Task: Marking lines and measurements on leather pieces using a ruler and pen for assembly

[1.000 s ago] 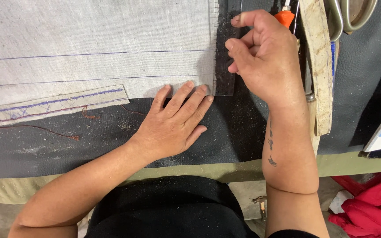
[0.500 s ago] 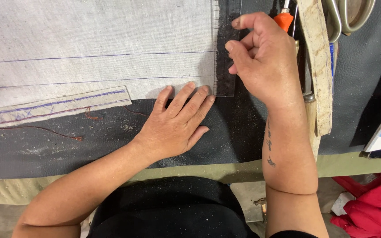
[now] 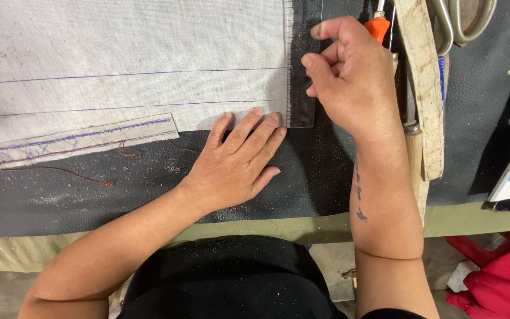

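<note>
Two hands, left hand [image 3: 234, 162] flat on white cloth [image 3: 131, 65], right hand [image 3: 349, 77] on ruler [image 3: 303, 88]

Dark ruler [image 3: 302, 88], upright along white fabric's [image 3: 131, 65] right edge

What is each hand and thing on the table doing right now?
Left hand: flat, fingertips on the cloth's edge.
Right hand: curled, fingers on the ruler.
Ruler: flat along the cloth's edge.
Cloth: spread flat, lined.
Strip: lying loose.
Scissors: lying untouched.
</note>
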